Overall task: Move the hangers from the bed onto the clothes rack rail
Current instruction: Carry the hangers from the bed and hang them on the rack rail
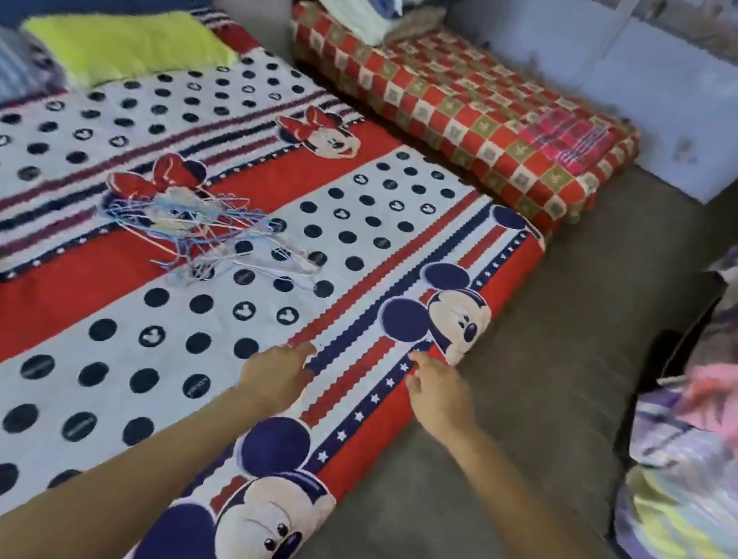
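Hangers: a tangled heap of thin wire hangers (pixel 201 228), pale blue, white and pink, is seen lying flat on the bed sheet, well in from the near edge; they are piled together, which is judged to allow several to be gathered in one grasp; none is held.

Bed: the bed (pixel 52 374) is covered with a red, white and navy cartoon sheet; a yellow pillow (pixel 129 41) is laid at the head end, beside a striped one; the heap lies between the pillows and the hands.

Left hand: the left hand (pixel 277 373) is stretched over the near part of the sheet, palm down, fingers loosely extended; nothing is held; it is pointed toward the heap but is well apart from it, so a reach is judged to be in hand.

Right hand: the right hand (pixel 436 394) is held out over the bed's edge, fingers slack with the forefinger leading; nothing is gripped; whether the sheet is touched cannot be told.

Clothes rack rail: not identified in the view; hanging garments (pixel 727 384) are seen at the far right, blurred, and it is only guessed that the rail stands there.

Progress: no hanger is seen to have been lifted; the task is judged to be at its first pick.

Caution: the hooks look interlocked; snagging is to be expected if the heap is pulled apart carelessly.
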